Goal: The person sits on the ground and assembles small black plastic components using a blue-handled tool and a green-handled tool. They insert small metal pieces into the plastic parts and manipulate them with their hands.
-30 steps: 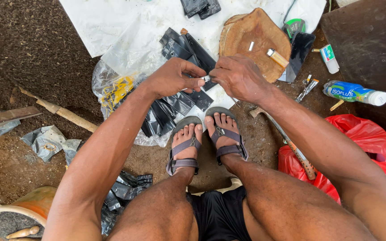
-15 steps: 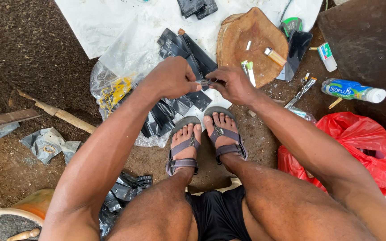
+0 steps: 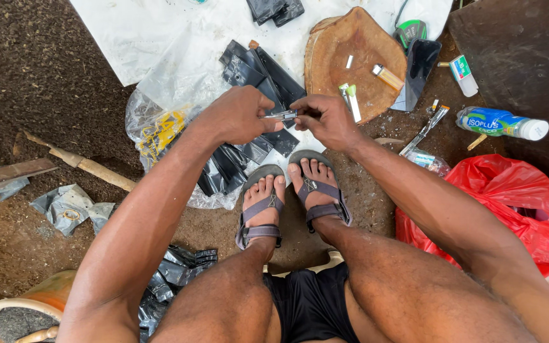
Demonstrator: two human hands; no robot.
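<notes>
My left hand [image 3: 236,115] and my right hand [image 3: 326,119] meet above my sandalled feet [image 3: 290,194], both pinching one small silver metal tool [image 3: 281,116] held level between them. Which kind of tool it is cannot be told. Under the hands lies a pile of black plastic pouches [image 3: 258,82] on a clear plastic bag [image 3: 173,95]. Just right of my right hand stands a round wooden block [image 3: 354,44] with a few small items on top, among them a lighter [image 3: 387,76].
A white sheet [image 3: 135,32] covers the ground ahead. A plastic bottle [image 3: 500,122], a small white tube [image 3: 462,75], a dark phone [image 3: 422,60] and a red plastic bag [image 3: 528,203] lie to the right. A wooden stick [image 3: 90,166] and more black pouches [image 3: 173,273] lie left.
Both hands have drawn slightly left and closer over the pouches, still working the small metal tool. The view has shifted a little; nothing else moved.
</notes>
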